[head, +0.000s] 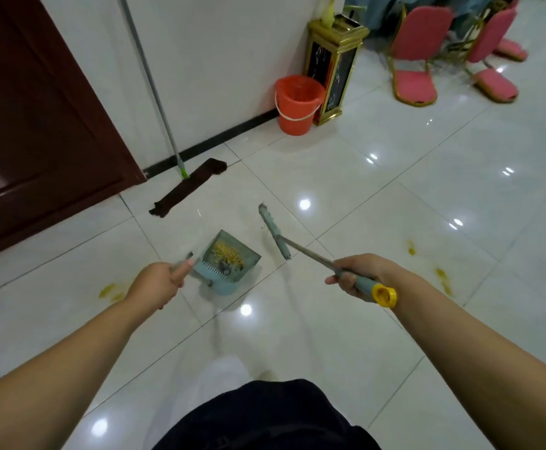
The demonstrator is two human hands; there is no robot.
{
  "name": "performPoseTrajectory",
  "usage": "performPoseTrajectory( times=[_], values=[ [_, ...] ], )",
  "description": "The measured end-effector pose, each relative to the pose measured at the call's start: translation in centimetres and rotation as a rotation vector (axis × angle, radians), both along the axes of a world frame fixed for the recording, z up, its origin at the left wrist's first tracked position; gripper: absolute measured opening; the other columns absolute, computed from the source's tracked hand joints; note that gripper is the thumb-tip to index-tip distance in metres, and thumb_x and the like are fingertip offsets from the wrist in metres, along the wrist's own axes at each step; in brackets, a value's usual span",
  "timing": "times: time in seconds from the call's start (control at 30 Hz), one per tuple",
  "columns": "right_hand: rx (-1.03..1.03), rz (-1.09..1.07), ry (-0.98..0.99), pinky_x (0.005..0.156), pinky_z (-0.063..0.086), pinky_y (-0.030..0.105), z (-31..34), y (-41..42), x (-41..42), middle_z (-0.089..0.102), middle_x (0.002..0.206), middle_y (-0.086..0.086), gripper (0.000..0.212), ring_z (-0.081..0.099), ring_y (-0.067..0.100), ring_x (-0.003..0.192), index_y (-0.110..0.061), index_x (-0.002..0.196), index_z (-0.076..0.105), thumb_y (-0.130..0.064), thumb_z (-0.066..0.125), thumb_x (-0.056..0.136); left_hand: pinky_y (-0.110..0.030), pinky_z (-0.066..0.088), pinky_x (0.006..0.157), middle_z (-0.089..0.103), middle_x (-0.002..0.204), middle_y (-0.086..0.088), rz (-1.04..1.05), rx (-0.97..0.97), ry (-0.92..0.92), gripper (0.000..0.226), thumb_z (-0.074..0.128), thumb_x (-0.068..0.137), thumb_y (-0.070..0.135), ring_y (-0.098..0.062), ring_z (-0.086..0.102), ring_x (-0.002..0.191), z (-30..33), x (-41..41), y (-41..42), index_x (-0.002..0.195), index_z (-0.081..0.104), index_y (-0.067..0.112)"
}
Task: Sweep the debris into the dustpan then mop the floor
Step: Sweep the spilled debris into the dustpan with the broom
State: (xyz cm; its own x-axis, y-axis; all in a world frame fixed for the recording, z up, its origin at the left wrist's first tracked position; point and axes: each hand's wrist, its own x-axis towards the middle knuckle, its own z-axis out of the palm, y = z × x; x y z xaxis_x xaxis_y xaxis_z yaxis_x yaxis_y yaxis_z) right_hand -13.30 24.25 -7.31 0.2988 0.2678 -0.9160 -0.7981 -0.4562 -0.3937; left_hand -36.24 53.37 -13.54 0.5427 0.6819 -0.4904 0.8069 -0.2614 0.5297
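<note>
My left hand [159,282] grips the handle of a light blue dustpan [229,266] that sits low over the white tiles. A heap of yellow debris [229,254] lies inside the pan. My right hand [359,276] grips the grey handle of a broom with a yellow end cap [384,295]. The broom head [275,232] points away from me, just right of the dustpan. A flat mop [189,186] with a brown pad leans on the wall ahead. Yellow stains mark the floor at the left [111,292] and at the right [443,277].
An orange bucket [297,105] stands by the wall beside a gold and black bin [333,66]. Pink chairs [417,56] crowd the far right. A dark red door [38,125] fills the left. My legs and a white shoe [223,371] show below.
</note>
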Motion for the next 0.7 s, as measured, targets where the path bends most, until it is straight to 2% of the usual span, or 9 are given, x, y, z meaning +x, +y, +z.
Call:
performPoseTrajectory(
  times=[0.3, 0.6, 0.7],
  values=[
    [0.034, -0.059, 0.022, 0.029, 0.036, 0.012, 1.0, 3.9, 13.5, 0.050, 0.037, 0.008, 0.020, 0.037, 0.008, 0.025, 0.003, 0.110, 0.047, -0.013, 0.045, 0.100, -0.021, 0.039, 0.042, 0.053, 0.044, -0.002, -0.008, 0.046, -0.038, 0.065, 0.042, 0.082, 0.069, -0.020, 0.050, 0.042, 0.2, 16.8, 4.4, 0.065, 0.060, 0.009],
    [0.015, -0.090, -0.067, 0.031, 0.037, 0.014, 2.2, 11.2, 30.4, 0.053, 0.040, 0.008, 0.026, 0.038, 0.008, 0.028, 0.008, 0.115, 0.047, -0.011, 0.045, 0.097, -0.026, 0.041, 0.046, 0.057, 0.054, -0.008, -0.067, 0.042, -0.098, 0.065, 0.039, 0.084, 0.068, -0.024, 0.053, 0.050, 0.6, 35.7, 12.3, 0.066, 0.060, 0.010],
    [0.048, -0.155, -0.113, 0.032, 0.038, 0.015, 2.8, 12.8, 35.7, 0.061, 0.056, 0.015, 0.024, 0.039, 0.009, 0.030, 0.005, 0.114, 0.047, -0.010, 0.047, 0.096, -0.027, 0.041, 0.046, 0.056, 0.053, -0.007, -0.095, 0.061, -0.113, 0.063, 0.039, 0.086, 0.066, -0.023, 0.052, 0.049, 1.7, 41.9, 14.8, 0.065, 0.060, 0.010]
  ],
)
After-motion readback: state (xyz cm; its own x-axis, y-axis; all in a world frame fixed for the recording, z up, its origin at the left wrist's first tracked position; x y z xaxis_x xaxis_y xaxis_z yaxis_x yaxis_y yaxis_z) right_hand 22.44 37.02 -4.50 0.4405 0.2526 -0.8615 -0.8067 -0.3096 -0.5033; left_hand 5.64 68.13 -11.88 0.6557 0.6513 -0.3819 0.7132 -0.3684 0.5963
